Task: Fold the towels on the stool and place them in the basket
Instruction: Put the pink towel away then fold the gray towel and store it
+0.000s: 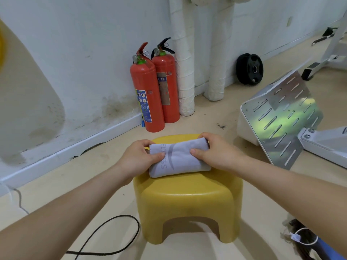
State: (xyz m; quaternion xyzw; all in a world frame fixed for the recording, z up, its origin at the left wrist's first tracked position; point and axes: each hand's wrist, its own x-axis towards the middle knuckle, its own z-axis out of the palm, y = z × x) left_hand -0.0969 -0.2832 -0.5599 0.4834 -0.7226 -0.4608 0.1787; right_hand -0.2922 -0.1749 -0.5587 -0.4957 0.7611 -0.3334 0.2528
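A folded light grey towel (179, 158) with faint lettering lies on the far half of a yellow plastic stool (187, 196). My left hand (138, 156) grips the towel's left end, thumb on top and fingers curled at its far corner. My right hand (216, 152) grips the right end the same way, thumb pressing the top and fingers wrapped over the far edge. The basket is not in view.
Two red fire extinguishers (154, 89) stand against the white wall behind the stool, beside wrapped pipes (185, 72). A slotted metal plate of a gym machine (281, 117) is to the right. A black weight plate (249, 69) leans on the wall. A black cable (112, 239) loops on the floor.
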